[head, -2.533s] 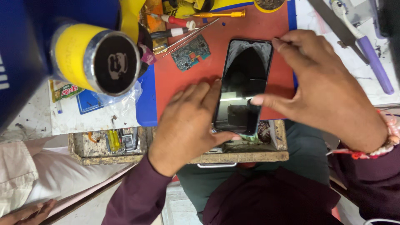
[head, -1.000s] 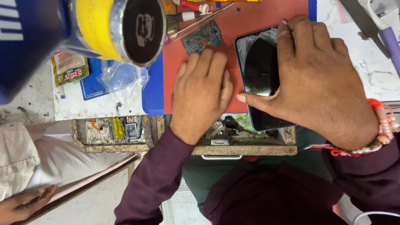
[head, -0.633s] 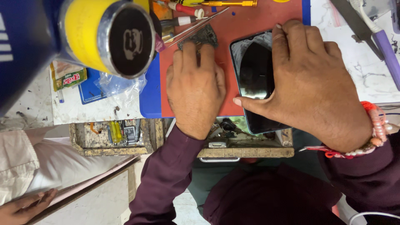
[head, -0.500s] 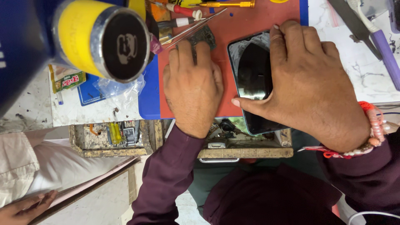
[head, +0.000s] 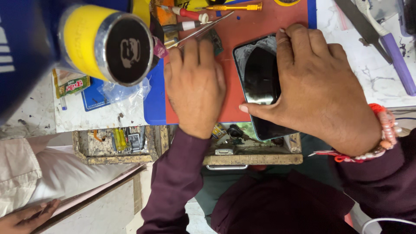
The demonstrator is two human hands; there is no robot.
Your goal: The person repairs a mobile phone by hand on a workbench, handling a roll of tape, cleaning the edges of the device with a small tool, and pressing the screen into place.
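A black smartphone (head: 259,82) with a dark glossy screen lies on the red work mat (head: 255,24), its near end hanging over the open drawer. My right hand (head: 318,93) grips it across its width, thumb on the left edge and fingers over the right edge. My left hand (head: 195,84) rests palm down on the mat to the left of the phone, and its fingertips reach a small green circuit board (head: 215,40) and thin metal tweezers (head: 203,28). Whether those fingers pinch anything is hidden.
A yellow cylinder with a dark round end (head: 110,45) hangs close to the camera at upper left. Screwdrivers (head: 229,7) lie at the mat's far edge. An open drawer (head: 242,145) holds small parts. Another person's hand (head: 26,214) shows at lower left.
My left hand has left the phone and slid up the mat to the circuit board. My right hand has kept its grip on the phone, which shifted slightly right.
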